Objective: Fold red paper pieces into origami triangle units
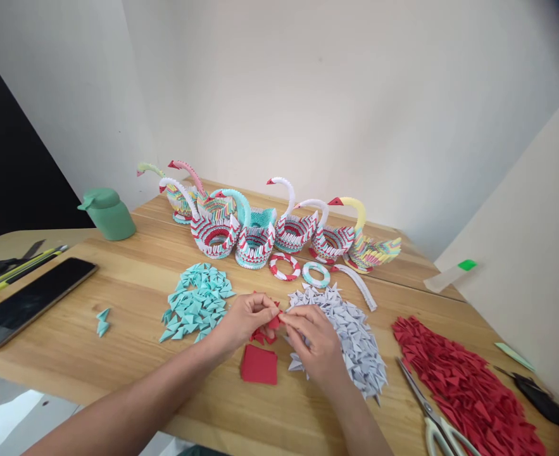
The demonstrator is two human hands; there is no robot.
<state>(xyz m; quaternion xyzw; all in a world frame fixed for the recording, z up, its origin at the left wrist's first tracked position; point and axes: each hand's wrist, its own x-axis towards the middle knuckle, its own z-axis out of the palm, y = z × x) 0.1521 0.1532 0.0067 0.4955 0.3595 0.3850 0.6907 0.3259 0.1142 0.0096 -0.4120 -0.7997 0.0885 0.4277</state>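
My left hand (253,315) and my right hand (313,337) meet over the middle of the table, fingertips pinched together on a small piece of red paper (275,322). Most of that paper is hidden by the fingers, so its folds cannot be made out. Just below and behind the fingers lie several red folded pieces (262,335). Nearer to me sits a stack of red paper squares (259,365). A heap of teal folded pieces (198,301) is left of my left hand, while a grey heap of folded pieces (355,339) spreads beside and under my right hand.
Several folded-paper swans (215,234) stand at the back, with two paper rings (316,275) and a white curved neck (358,285) before them. Scissors (431,411) and a red heap (464,380) lie right. A phone (37,301) and green container (111,215) are left.
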